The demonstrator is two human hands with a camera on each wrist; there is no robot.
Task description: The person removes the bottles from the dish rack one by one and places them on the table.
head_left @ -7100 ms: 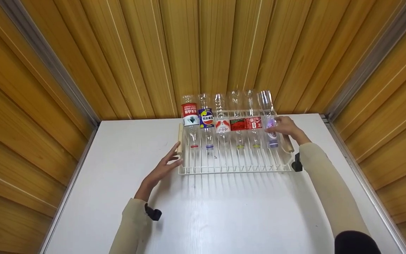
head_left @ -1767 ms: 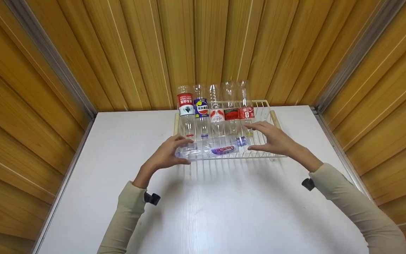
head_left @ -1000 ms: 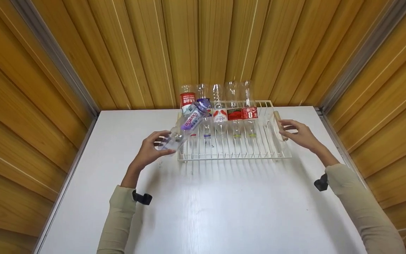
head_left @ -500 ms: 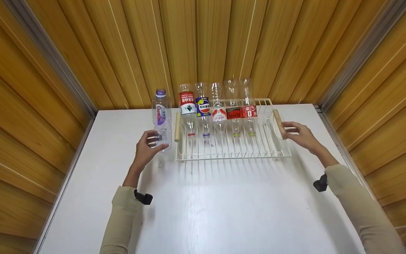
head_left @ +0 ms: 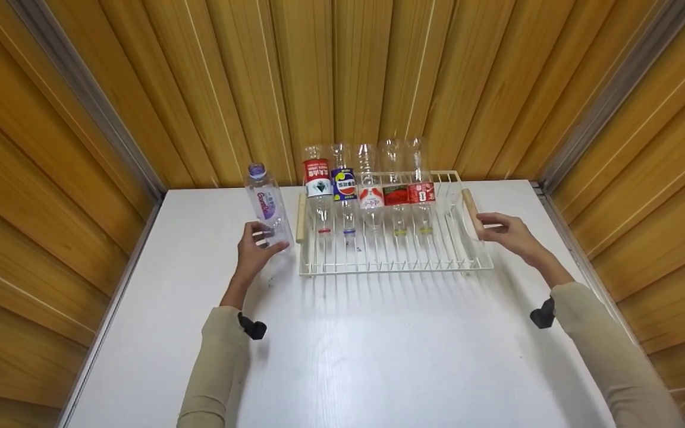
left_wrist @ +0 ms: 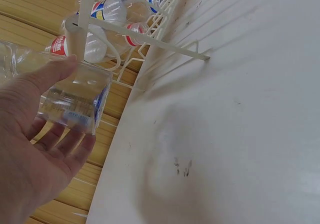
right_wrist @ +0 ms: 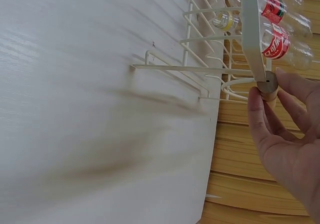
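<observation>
My left hand (head_left: 252, 252) grips a clear plastic bottle (head_left: 266, 205) with a purple-and-pink label low on its body, left of the rack. The bottle's purple-rimmed mouth points up and it leans slightly left. In the left wrist view, thumb and fingers curl round the bottle (left_wrist: 75, 101) near its base; whether it touches the table cannot be told. A white wire rack (head_left: 396, 272) holds several empty bottles, mouths toward me, including one with a red-and-white label (head_left: 318, 178). My right hand (head_left: 512, 235) pinches the rack's right wooden handle (head_left: 471, 208), seen end-on in the right wrist view.
The rack's left wooden handle (head_left: 301, 220) is close beside the held bottle. Under everything lies a white table (head_left: 366, 351), with wood-patterned panels (head_left: 360, 77) rising behind and at both sides. The rack stands near the table's back edge.
The purple-labelled bottle has left the rack's right end, passed into my left hand and swung to the rack's left side, mouth up. My right hand has moved onto the right handle.
</observation>
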